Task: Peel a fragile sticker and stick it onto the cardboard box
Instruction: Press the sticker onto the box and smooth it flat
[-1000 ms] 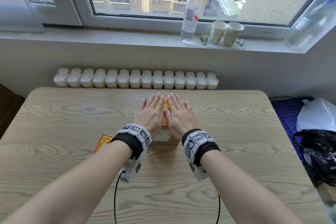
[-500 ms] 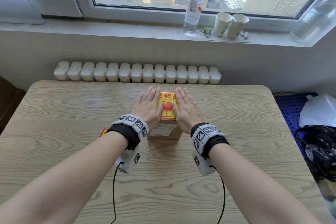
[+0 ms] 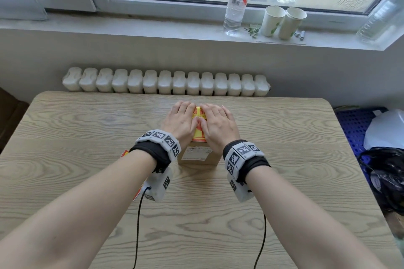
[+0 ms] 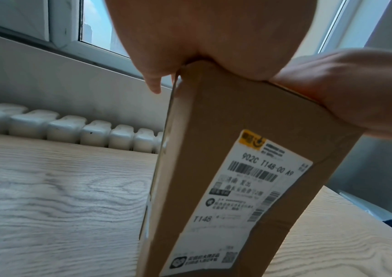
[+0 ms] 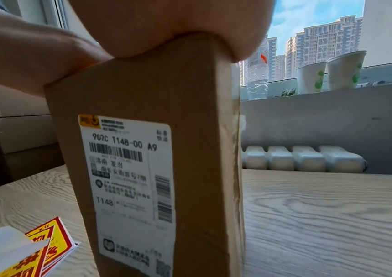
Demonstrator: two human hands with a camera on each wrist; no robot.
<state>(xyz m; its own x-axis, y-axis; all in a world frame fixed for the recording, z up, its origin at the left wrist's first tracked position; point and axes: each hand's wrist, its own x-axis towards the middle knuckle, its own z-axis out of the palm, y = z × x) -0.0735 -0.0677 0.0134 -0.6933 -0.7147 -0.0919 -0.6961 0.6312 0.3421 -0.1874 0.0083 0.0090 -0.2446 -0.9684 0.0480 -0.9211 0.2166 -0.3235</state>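
A small cardboard box (image 3: 197, 156) with a white shipping label (image 5: 128, 187) on its near side stands mid-table. The yellow-and-red fragile sticker (image 3: 199, 132) lies on its top. My left hand (image 3: 181, 120) and right hand (image 3: 218, 125) lie flat on the top, side by side, fingers straight, thumbs meeting over the sticker and covering most of it. Both wrist views show the palms (image 4: 166, 37) (image 5: 178, 24) pressing down on the box's near top edge. A stack of spare stickers (image 5: 48, 249) with a loose white backing sheet (image 5: 7, 247) lies left of the box.
The wooden table (image 3: 65, 159) ends at a white radiator (image 3: 166, 82) under the windowsill. On the sill stand a water bottle (image 3: 238, 0) and two paper cups (image 3: 283, 20). Beside the table's right edge sit a blue crate (image 3: 354, 122) and a black bag (image 3: 387, 179).
The hands slid apart across the sticker half a second ago and have now come back together over its middle. The box has not moved.
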